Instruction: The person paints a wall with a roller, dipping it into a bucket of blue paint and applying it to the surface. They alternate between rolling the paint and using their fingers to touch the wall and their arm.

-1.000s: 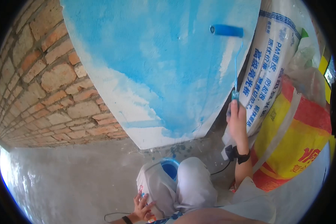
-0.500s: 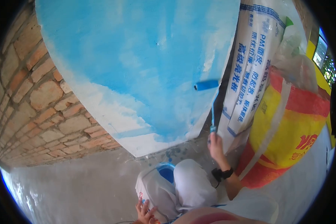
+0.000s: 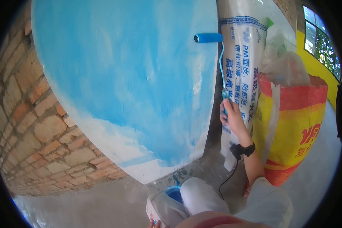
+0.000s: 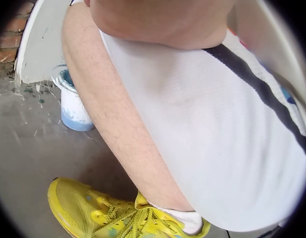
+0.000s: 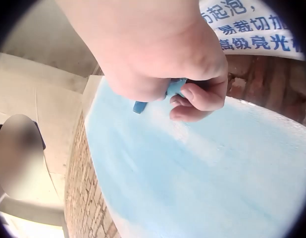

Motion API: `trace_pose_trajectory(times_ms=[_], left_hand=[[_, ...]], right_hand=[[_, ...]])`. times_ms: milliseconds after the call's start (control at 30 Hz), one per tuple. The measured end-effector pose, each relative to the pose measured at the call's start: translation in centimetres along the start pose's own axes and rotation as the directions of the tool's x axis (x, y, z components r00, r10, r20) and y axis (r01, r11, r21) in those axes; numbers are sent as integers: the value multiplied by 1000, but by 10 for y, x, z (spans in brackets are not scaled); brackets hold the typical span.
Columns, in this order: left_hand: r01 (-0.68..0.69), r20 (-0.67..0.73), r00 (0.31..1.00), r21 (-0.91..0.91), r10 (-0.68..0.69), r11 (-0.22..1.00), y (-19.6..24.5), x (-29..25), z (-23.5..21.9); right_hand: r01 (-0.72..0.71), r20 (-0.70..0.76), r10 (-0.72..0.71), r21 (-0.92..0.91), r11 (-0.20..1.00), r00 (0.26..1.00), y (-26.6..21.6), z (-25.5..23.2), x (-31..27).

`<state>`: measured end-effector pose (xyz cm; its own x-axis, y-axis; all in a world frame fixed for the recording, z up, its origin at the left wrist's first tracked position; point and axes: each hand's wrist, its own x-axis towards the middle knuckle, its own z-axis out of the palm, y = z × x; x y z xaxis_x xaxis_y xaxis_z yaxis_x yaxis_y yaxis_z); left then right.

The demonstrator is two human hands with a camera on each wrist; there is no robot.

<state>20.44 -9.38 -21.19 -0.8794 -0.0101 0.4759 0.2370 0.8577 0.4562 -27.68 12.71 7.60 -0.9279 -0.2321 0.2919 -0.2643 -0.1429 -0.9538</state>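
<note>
My right hand (image 3: 233, 117) grips the handle of a paint roller (image 3: 209, 37) with curled fingers. The roller's blue sleeve lies over the right edge area of a white panel (image 3: 133, 76) largely coated in light blue. In the right wrist view, the blue handle (image 5: 176, 87) shows between thumb and fingers; the roller sleeve is out of sight there. Low in the head view, my left hand (image 3: 154, 224) rests on the leg of the shorts, only its fingers visible, relaxed. Beside the leg stands a paint-smeared bucket (image 4: 76, 111) with blue inside.
A wrapped white bundle with blue lettering (image 3: 243, 76) leans along the panel's right edge, next to a yellow and red sack (image 3: 292, 121). Brickwork (image 3: 51, 129) borders the panel's left side. A yellow shoe (image 4: 93, 208) stands on the grey floor. Another person (image 5: 18, 156) is at the left of the right wrist view.
The roller went down past a pale streak near the panel's right edge, then back up above it, my right hand moving with it. The head view has shifted, leaving less of my left hand visible.
</note>
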Motion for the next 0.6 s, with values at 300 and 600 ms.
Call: trace_pose_trajectory(times_ms=[300,600], left_hand=[[58,-40,998,53,-56,997,1,4,7],[-511,704,703,601,-104,614,-193,-239,165]], right_hand=[[-83,-36,84,29,996,996,80,6,-35],[-235,30,233,78,969,972,152,-6,-103]])
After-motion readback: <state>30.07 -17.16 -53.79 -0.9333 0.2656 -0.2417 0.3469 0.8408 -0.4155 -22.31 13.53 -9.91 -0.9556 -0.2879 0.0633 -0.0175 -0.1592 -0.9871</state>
